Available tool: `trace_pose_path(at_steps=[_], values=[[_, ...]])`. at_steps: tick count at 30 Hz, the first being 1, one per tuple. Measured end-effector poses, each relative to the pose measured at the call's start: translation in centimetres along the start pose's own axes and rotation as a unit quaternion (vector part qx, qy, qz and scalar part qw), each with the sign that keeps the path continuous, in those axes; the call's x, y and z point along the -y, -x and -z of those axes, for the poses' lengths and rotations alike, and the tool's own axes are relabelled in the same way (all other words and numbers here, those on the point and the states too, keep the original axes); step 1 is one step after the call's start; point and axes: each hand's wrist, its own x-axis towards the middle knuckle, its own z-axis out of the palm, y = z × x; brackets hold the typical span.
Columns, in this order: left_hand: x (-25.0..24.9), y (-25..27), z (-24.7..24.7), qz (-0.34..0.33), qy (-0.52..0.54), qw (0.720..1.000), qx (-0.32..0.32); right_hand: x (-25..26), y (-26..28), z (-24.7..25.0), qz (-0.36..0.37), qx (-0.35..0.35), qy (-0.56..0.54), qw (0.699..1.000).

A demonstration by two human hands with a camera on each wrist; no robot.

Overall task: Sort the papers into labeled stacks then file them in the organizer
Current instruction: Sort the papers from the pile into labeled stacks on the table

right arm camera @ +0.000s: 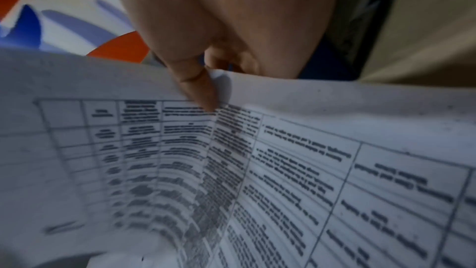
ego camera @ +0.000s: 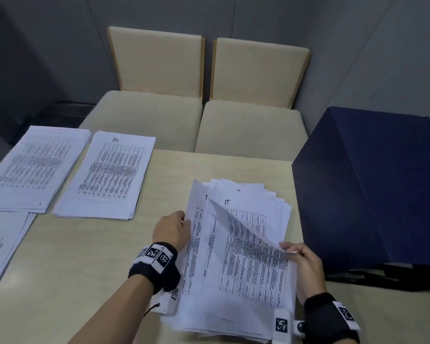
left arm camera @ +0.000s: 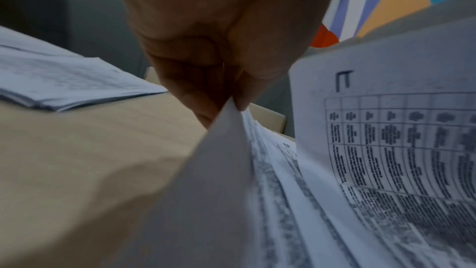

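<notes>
A loose pile of printed table sheets [ego camera: 236, 304] lies on the table in front of me. My left hand [ego camera: 184, 220] pinches the left edge of a few raised sheets [left arm camera: 226, 160] between thumb and fingers. My right hand [ego camera: 287, 248] pinches the near right corner of the top sheet [ego camera: 243, 234], marked "IT" by hand, and holds it curled up off the pile. In the right wrist view my thumb [right arm camera: 201, 91] lies on that sheet [right arm camera: 283, 170]. Three sorted stacks sit at the left: a far one [ego camera: 32, 167], a labelled middle one [ego camera: 109, 175] and a near one [ego camera: 3, 249].
A dark blue organizer [ego camera: 372, 194] stands at the right end of the beige table [ego camera: 90, 264], close to the pile. Two cream chairs [ego camera: 251, 127] are pushed against the far table edge. Grey walls lie behind them.
</notes>
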Motion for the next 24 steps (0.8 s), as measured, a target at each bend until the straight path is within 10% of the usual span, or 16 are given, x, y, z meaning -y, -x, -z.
trace_pose_path(at_steps=[4,13,20,24], values=[[-0.3,1.0,-1.3,0.044,0.301,0.945,0.123,-0.7,0.6,-0.2,-0.06,-0.002,-0.045,0.997],[-1.3,2.6,0.9,0.047,0.552,0.811,0.187,0.1,0.2,0.2,-0.026,-0.016,-0.021,0.999],[-0.7,2.7,1.1,0.085,0.549,0.825,0.103,0.3,0.2,-0.9,0.003,-0.028,-0.011,1.0],[0.4,1.6,-0.3,0.058,0.351,0.935,-0.005,0.5,0.2,-1.0,-0.009,-0.033,-0.05,0.998]])
